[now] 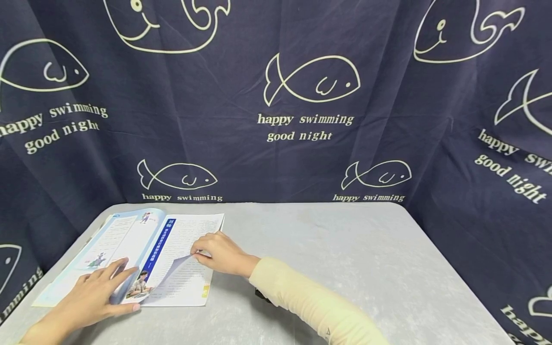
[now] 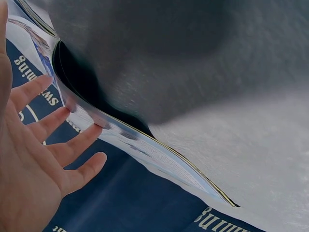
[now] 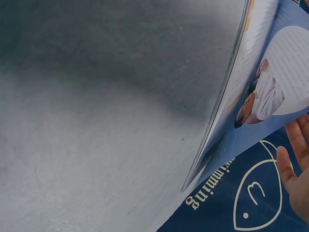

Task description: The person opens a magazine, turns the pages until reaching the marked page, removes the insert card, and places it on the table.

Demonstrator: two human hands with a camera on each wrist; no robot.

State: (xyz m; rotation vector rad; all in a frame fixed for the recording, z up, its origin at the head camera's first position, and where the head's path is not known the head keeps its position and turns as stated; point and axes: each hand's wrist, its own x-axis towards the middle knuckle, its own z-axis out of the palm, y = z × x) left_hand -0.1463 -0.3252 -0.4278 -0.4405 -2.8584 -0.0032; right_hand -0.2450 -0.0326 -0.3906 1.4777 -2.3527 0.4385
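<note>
An open magazine [image 1: 129,239] lies on the left part of the table in the head view. My left hand [image 1: 97,292] rests over its lower middle with fingers spread, thumb at the bottom edge near the spine. In the left wrist view the fingertips of this hand [image 2: 38,159] meet the magazine's pages [image 2: 164,159]. My right hand [image 1: 222,251] pinches the outer edge of a right-hand page [image 1: 174,268], whose lower corner curls up. From the right wrist view, that lifted page [image 3: 289,92] shows a blue printed underside, with part of my right hand [image 3: 294,169] beside it.
A grey table [image 1: 336,258] carries the magazine. Behind it and at both sides hangs a dark blue curtain [image 1: 241,96] with fish drawings and lettering. A dark strap-like thing [image 1: 262,295] shows under the right sleeve [image 1: 310,297].
</note>
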